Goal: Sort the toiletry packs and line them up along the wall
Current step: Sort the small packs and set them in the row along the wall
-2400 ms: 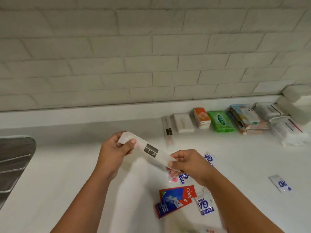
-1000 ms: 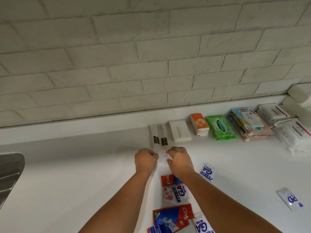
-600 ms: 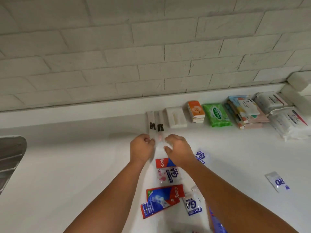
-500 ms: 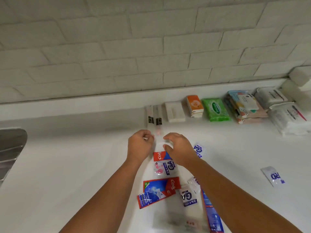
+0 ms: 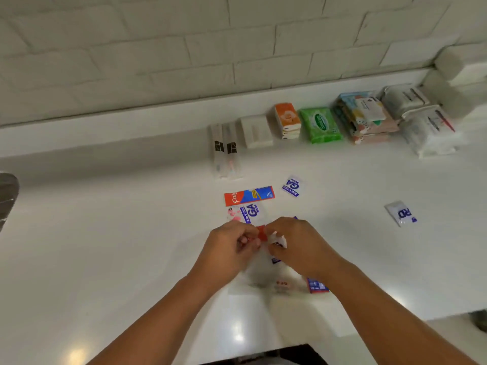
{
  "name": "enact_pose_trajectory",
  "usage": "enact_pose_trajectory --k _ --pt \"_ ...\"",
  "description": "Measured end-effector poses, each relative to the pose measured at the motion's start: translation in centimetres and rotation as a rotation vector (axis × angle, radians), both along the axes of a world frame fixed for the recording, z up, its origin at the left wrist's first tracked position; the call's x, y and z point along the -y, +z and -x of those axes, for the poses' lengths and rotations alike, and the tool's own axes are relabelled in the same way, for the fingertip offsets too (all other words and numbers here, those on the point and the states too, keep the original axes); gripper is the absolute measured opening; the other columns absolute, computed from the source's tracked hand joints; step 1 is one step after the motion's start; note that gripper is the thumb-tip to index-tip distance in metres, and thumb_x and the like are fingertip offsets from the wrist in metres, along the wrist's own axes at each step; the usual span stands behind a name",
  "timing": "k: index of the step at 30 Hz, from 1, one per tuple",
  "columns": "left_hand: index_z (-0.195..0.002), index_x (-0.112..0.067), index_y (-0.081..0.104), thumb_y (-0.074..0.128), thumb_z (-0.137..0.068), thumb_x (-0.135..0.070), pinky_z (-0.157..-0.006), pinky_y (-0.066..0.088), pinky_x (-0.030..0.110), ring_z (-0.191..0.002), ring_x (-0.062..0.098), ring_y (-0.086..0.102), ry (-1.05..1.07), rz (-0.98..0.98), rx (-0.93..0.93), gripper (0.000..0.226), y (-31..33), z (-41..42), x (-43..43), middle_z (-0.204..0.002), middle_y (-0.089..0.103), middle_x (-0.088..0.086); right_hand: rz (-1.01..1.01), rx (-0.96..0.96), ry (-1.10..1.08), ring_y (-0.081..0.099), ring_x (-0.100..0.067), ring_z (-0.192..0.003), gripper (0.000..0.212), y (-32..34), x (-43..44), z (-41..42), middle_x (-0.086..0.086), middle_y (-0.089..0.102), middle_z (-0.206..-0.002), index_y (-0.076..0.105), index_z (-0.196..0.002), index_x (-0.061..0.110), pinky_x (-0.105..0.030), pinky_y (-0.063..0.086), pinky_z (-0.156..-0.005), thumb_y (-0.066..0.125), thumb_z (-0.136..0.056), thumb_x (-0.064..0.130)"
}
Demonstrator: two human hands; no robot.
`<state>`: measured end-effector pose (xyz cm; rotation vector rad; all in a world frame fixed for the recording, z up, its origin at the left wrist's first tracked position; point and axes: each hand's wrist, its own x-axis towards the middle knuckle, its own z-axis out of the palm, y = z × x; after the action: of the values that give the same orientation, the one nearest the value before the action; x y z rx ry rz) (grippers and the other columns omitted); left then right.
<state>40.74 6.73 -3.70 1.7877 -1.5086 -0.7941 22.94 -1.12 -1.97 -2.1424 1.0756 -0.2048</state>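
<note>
Mid-sort at the counter (image 5: 105,233): left hand (image 5: 232,248) & right hand (image 5: 295,243), fingers curled, pinch a small red pack (image 5: 261,233) between them, well short of the wall (image 5: 158,48). Approx. half the job looks done: toothbrush sachets (image 5: 225,151), white pack (image 5: 256,130), orange tissues (image 5: 287,119), green wipes (image 5: 320,125) etc. line the wall. Left to place: toothpaste box (image 5: 249,195) & loose blue-print sachets, e.g. GA sachet (image 5: 292,186), RD sachet (image 5: 402,213).

white counter (image 5: 105,233), white brick wall (image 5: 158,48), green pack (image 5: 320,125), orange pack (image 5: 287,119), red-blue toothpaste sachet (image 5: 249,195), blue-white sachets (image 5: 291,186)
</note>
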Motion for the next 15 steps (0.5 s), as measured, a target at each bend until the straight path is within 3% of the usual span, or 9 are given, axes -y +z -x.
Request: enact_pose_trajectory --k 3,6,11,15 --pt "-0.108 -0.019 0.072 0.075 -0.085 -0.020 -0.078 0.044 0.011 -0.087 0.001 0.057 -0.218 -0.026 0.092 0.023 -1.0 1.0 -2.3 -0.101 0.067 -0.006 0.019 -0.067 0.006 0.062 -0.012 -0.092 0.028 -0.3 -3.0 1.4 0.004 0.068 -0.100 0.071 -0.105 0.022 -0.018 0.043 -0.075 0.076 -0.078 0.023" --pt "-0.112 -0.020 0.069 0.073 -0.084 -0.030 -0.086 0.044 0.023 -0.099 0.010 0.054 -0.388 0.001 0.217 0.030 -2.6 1.2 -4.1 -0.107 0.064 -0.004 0.110 -0.276 0.039 0.057 -0.017 -0.107 0.034 -1.1 -6.0 2.4 0.004 0.063 -0.112 0.066 -0.112 0.022 -0.026 0.047 -0.084 0.071 -0.082 0.036" --pt "-0.114 -0.021 0.070 0.071 -0.084 -0.033 -0.085 0.034 0.018 -0.101 0.013 0.050 -0.477 0.112 0.372 0.031 -4.5 0.7 -5.7 -0.110 0.064 -0.007 0.150 -0.412 0.002 0.048 -0.017 -0.120 0.038 -2.8 -9.1 2.8 0.005 0.057 -0.122 0.060 -0.125 0.025 -0.034 0.049 -0.097 0.066 -0.089 0.036" --pt "-0.115 -0.022 0.069 0.067 -0.088 -0.030 -0.086 0.048 0.027 -0.099 0.016 0.057 -0.503 0.148 0.428 0.028 -4.8 0.0 -6.1 -0.109 0.067 -0.005 0.251 -0.389 -0.069 0.054 -0.020 -0.108 0.022 -4.2 -10.2 1.9 0.001 0.063 -0.109 0.067 -0.112 0.023 -0.030 0.051 -0.085 0.055 -0.094 0.029"
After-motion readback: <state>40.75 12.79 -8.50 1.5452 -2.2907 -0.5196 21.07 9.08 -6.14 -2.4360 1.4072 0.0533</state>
